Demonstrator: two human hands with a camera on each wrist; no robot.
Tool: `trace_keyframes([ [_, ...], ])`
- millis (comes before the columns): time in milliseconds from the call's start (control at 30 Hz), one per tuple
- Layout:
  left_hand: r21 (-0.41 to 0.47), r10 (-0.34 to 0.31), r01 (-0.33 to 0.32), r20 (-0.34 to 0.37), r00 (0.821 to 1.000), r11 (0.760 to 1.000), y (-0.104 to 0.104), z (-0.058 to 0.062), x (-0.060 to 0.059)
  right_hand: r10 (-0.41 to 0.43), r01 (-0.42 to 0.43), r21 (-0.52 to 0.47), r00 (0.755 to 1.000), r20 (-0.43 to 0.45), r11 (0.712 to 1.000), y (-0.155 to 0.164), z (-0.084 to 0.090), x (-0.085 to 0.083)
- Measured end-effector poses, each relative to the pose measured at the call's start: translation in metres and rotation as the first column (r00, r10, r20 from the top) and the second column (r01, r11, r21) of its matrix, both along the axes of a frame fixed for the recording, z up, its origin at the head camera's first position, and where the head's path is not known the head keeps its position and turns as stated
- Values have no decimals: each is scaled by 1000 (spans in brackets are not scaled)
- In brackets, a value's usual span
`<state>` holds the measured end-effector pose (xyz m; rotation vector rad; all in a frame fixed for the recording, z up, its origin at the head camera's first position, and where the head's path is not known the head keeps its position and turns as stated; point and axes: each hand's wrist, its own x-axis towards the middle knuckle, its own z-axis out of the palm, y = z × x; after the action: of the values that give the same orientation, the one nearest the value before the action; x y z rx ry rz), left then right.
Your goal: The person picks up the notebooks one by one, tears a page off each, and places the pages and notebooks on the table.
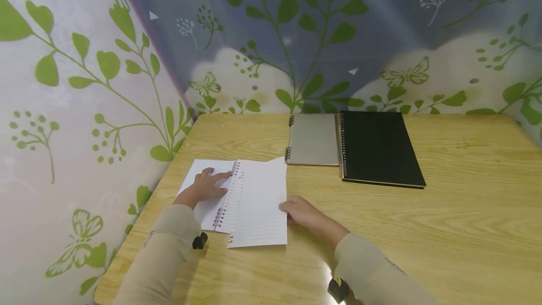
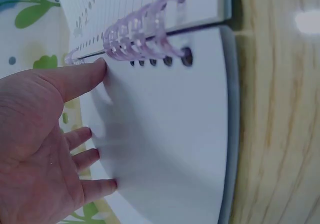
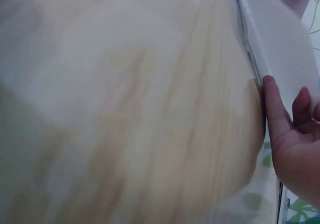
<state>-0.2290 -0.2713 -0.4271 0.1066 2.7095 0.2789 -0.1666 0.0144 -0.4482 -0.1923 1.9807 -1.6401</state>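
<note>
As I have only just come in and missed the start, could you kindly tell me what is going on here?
A person's left hand rests spread on the blank left page of an open spiral notebook, while the right hand grips a lined sheet by its right edge. Lower down, the sheet's punched edge lies clear of the rings, so it looks at least partly detached. Farther back on the table, a grey notebook and a black notebook lie closed, side by side.

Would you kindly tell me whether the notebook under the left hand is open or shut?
Open: the notebook lies with a white side left of its rings, under the left hand, and lined paper to their right.
</note>
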Motion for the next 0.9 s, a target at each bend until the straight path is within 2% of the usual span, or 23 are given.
trace_keyframes([
  [100, 40, 37, -37, 0, 999, 999, 3, -1, -1, -33, 35, 68, 999, -29, 997, 1, 3, 0],
  [200, 63, 117, -115, -27, 993, 991, 6, -3, -1, -81, 87, 140, 996, -47, 986, 1, 8, 0],
  [267, 78, 183, -178, -66, 981, 981, 8, -6, 1, -105, 110, 170, 994, -40, 979, 2, 10, 1],
  [367, 108, 269, -257, -126, 955, 960, 8, -9, 7, -140, 137, 113, 990, 21, 984, 4, 11, 6],
  [467, 130, 321, -303, -144, 936, 944, -1, -8, 19, -154, 151, 47, 985, 71, 987, 4, 8, 14],
  [567, 112, 396, -385, -97, 913, 916, -20, -4, 38, -158, 158, 3, 984, 76, 987, 3, 5, 22],
  [700, 56, 492, -491, -7, 871, 869, -46, 4, 62, -163, 168, 132, 986, -45, 977, 6, 4, 24],
  [733, 43, 500, -500, 7, 866, 865, -50, 6, 66, -165, 178, 181, 983, -84, 967, 8, 5, 23],
  [800, 12, 487, -487, 19, 873, 873, -56, 9, 72, -147, 186, 265, 976, -158, 946, 14, 6, 20],
  [900, -54, 437, -435, 22, 899, 899, -59, 14, 77, -127, 191, 314, 969, -212, 930, 24, 11, 16],
])
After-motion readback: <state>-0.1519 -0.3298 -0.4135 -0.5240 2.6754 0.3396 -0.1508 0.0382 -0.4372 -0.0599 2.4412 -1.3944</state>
